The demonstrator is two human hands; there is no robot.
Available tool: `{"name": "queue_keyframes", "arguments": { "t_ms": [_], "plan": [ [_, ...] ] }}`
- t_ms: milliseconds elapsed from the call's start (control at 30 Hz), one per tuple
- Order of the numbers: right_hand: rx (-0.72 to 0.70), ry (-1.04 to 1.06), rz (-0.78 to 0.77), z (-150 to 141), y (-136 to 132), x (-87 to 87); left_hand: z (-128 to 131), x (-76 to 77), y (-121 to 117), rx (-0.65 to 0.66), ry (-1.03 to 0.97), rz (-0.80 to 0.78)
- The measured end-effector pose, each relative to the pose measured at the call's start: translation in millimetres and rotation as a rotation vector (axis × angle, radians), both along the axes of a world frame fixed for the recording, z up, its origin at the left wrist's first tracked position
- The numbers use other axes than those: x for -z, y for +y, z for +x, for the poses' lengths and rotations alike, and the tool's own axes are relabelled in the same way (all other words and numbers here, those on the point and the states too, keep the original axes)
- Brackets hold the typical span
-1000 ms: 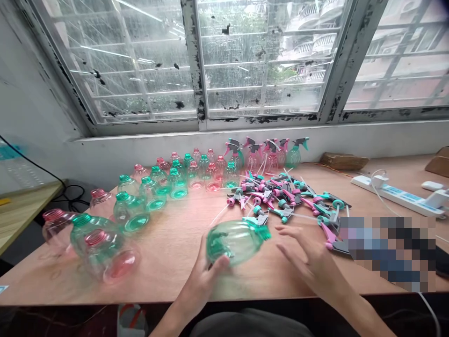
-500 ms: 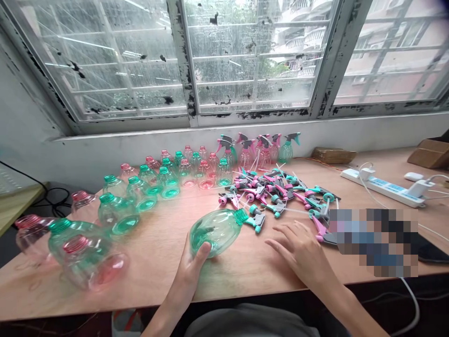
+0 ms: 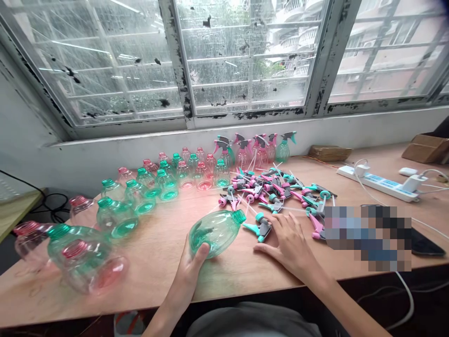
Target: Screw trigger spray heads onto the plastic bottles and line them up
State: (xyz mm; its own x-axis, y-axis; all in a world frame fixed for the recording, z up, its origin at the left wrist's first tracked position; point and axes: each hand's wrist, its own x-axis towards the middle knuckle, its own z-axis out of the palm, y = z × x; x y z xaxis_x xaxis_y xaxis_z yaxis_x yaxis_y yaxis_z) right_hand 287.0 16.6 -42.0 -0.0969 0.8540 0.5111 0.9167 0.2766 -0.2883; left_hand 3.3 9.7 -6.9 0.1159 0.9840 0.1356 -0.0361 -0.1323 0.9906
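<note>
A clear green spray bottle (image 3: 215, 231), without a top, lies tilted in my left hand (image 3: 194, 262), its threaded neck pointing right and up. The thumb wraps over its near side. My right hand (image 3: 289, 243) is open, fingers apart, close beside a teal and grey spray head (image 3: 260, 227) on the table; whether a fingertip touches it I cannot tell. Behind both hands lies a heap of pink, teal and grey spray heads (image 3: 277, 187) with white tubes.
Open green and pink bottles (image 3: 117, 217) stand in rows at the left and back of the wooden table (image 3: 168, 252). Several bottles with spray heads (image 3: 261, 150) stand by the wall. At right are a power strip (image 3: 379, 182), a phone (image 3: 426, 241) and a cardboard box (image 3: 426, 149).
My right hand has moved left to the teal and grey spray head, which now sits turned differently and slightly farther right. My left hand keeps the bottle in nearly the same place.
</note>
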Motion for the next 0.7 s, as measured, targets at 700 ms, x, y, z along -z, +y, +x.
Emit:
{"name": "queue_keyframes", "arguments": {
  "t_ms": [700],
  "plan": [
    [-0.066,0.261,-0.012,2.6,-2.6,-6.0,9.7,-9.0,-2.7,-0.071,-0.020,-0.010]
  ]
}}
